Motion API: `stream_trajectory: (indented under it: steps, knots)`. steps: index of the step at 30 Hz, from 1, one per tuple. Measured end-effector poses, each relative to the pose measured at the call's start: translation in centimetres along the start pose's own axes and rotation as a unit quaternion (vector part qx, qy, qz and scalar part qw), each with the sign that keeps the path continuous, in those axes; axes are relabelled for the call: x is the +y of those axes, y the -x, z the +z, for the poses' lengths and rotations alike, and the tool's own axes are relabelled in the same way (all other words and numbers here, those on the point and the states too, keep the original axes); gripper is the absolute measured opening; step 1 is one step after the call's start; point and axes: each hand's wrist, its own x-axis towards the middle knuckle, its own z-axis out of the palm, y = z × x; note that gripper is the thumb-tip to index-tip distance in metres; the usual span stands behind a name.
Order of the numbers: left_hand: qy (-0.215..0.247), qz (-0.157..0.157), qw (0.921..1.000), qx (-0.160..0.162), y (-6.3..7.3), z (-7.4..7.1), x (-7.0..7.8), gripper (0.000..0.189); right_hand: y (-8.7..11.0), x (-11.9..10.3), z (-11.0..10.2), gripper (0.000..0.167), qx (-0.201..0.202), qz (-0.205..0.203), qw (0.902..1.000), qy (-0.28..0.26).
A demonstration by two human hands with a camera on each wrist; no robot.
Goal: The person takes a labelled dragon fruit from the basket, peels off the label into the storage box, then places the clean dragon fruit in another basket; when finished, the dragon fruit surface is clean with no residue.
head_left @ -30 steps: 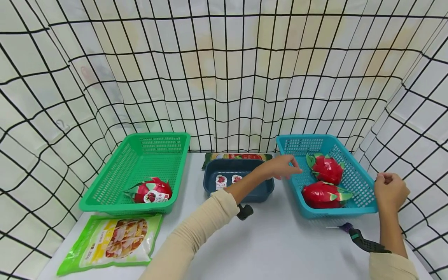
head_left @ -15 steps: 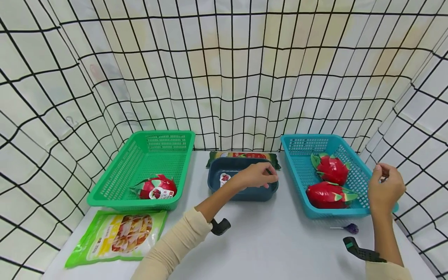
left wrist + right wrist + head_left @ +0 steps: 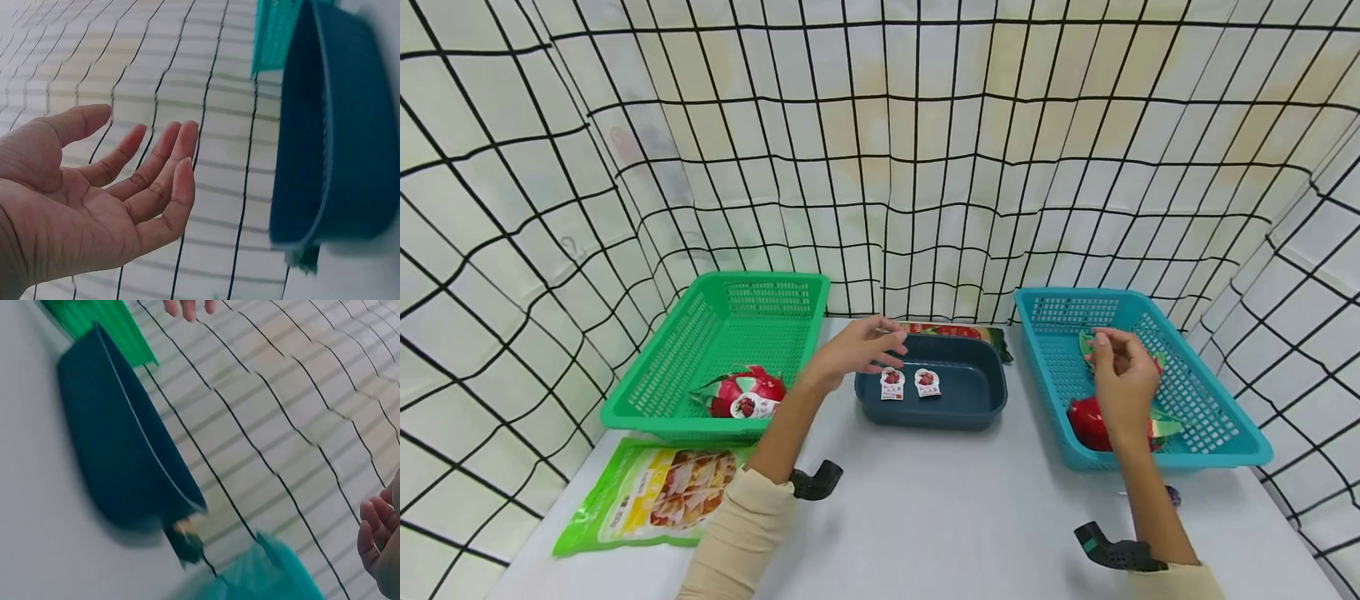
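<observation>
My left hand point(image 3: 856, 350) hovers over the left end of a dark blue bin point(image 3: 958, 410), palm up with fingers loosely spread in the left wrist view and nothing in it. Two dragon fruit stickers point(image 3: 927, 382) lie in that bin. Above the turquoise basket point(image 3: 1225, 457), my right hand point(image 3: 1123, 379) has loosely curled fingers; no held thing shows. It partly covers a red dragon fruit point(image 3: 1086, 421) in the basket and mostly hides another behind it. A dragon fruit point(image 3: 748, 390) bearing a sticker sits in the green basket point(image 3: 688, 429) at left.
A green food bag point(image 3: 685, 493) lies before the green basket. Behind the bin is a long packet point(image 3: 955, 332). A small purple-headed lollipop-like thing point(image 3: 1173, 496) is partly hidden by my right forearm. Black netting over white sheeting encloses the back and sides.
My left hand has swung left from the turquoise basket's edge across the bin, its fingers loosening. My right hand has come left from the basket's right side to above its fruit.
</observation>
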Motion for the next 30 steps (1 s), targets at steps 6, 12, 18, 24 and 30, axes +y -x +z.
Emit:
stream_trajectory:
  steps: [6, 12, 18, 24, 30]
  knots:
    - [0.051, -0.038, 0.9954, 0.071, 2.2, -4.4, -1.0, 0.045, 1.8, -3.4, 4.2, 0.024, -0.095, 0.005, 0.9948, -0.038]
    - [0.061, -0.051, 0.9889, 0.126, 4.3, -9.4, -2.5, 0.052, 3.7, -4.0, 9.4, 0.024, -0.215, 0.010, 0.9750, -0.056]
    - [0.044, -0.079, 0.9844, 0.151, 6.0, -13.7, -4.0, 0.060, 6.5, -5.5, 13.9, 0.023, -0.346, 0.063, 0.9321, -0.084]
    - [-0.019, -0.148, 0.9799, 0.133, 6.3, -16.8, -6.2, 0.085, 9.7, -6.8, 17.7, 0.030, -0.449, 0.171, 0.8665, -0.137]
    - [-0.079, -0.235, 0.9639, 0.096, 7.1, -18.6, -7.8, 0.095, 12.0, -8.1, 21.0, 0.033, -0.501, 0.276, 0.7967, -0.195]
